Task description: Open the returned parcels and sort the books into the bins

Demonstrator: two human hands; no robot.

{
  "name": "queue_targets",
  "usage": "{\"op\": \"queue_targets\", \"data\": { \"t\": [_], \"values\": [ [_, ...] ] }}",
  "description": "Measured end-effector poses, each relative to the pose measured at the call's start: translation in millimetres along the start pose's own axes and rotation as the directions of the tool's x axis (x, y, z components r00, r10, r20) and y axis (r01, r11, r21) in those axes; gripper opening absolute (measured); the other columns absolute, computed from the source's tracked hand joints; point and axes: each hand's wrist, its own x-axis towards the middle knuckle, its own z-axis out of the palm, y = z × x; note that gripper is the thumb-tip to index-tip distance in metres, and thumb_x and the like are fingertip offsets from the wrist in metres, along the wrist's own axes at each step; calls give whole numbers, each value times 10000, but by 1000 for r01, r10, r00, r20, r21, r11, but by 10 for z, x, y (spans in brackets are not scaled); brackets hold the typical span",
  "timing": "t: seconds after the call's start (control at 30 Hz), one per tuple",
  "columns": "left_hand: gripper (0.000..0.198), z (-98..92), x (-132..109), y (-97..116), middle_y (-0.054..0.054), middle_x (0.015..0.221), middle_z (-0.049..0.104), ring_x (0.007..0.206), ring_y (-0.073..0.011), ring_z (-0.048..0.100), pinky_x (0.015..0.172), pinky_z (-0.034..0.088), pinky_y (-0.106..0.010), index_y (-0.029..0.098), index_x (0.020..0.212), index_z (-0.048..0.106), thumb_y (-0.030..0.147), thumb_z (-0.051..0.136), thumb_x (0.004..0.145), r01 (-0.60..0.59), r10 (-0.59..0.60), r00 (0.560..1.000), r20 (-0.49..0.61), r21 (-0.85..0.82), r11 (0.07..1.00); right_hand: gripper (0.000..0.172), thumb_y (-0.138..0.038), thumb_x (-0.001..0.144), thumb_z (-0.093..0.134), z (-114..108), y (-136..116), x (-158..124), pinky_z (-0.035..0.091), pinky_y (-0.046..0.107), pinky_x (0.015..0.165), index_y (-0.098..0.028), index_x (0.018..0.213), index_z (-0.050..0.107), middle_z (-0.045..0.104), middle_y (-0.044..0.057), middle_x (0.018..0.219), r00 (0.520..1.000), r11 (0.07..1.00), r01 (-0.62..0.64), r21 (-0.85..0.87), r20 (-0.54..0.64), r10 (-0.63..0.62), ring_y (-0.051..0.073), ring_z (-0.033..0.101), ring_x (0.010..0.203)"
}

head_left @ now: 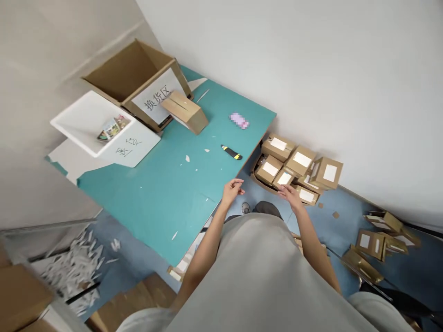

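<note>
My left hand (233, 191) hovers by the near right edge of the green-topped table (155, 198), its fingers loosely bent and apart, with nothing in them. Over the floor to the right, my right hand (290, 195) is open too, fingers stretched toward the left, in front of a group of small cardboard boxes (302, 159) with white labels. Closest to my left hand on the tabletop lies a black and yellow utility knife (231, 152). Behind it is a small pink, pixelated item (239, 120). A closed cardboard box (185, 112) rests farther left.
A large open carton (152, 94) with a paper sign and a white bin (129, 147) containing colourful packets stand at the table's far left. Paper scraps (74, 269) fill a container at lower left. More boxes (370, 243) lie on the floor at right, near a wall (328, 83).
</note>
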Motion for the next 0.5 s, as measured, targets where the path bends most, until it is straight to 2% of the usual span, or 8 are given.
{"op": "queue_targets", "data": {
  "t": [0.07,0.13,0.23,0.37,0.5],
  "values": [
    [404,-170,-12,-37,35,670,650,645,-187,766,650,626,-289,192,1042,762,521,878,839,24,-25,999,-45,-18,1000,279,-401,869,906,171,-122,68,684,487,1076,-221,1054,800,873,111,1099,1000,999,-20,-35,14,21,276,870,1000],
    [440,-251,-3,-102,36,683,646,657,-180,756,675,634,-296,196,1062,749,554,872,839,61,-62,996,-65,-22,998,191,-333,916,877,285,-198,109,683,466,1077,-216,1049,806,869,109,1087,999,998,-39,-57,29,41,256,868,977],
    [417,-198,84,-205,40,703,634,676,-166,744,698,637,-291,200,1064,729,541,851,855,122,-123,991,-58,-7,992,136,-266,969,829,340,-228,196,679,461,1075,-203,1089,812,862,102,1108,997,997,-60,-56,43,62,239,863,968],
    [331,123,307,-282,47,687,600,705,-176,753,737,653,-309,186,1071,740,443,801,872,177,-177,984,-1,57,983,133,-253,980,811,194,-148,341,684,483,1056,-190,1098,811,855,98,1065,990,989,-144,-37,-21,143,238,853,928],
    [287,603,651,-256,-10,801,703,831,-206,795,837,681,-360,177,1121,759,341,749,886,184,-203,976,83,193,964,175,-283,958,825,-183,-48,501,682,474,1048,-194,1108,804,851,91,1049,977,983,-185,6,-105,185,244,836,965]
  ]
}}
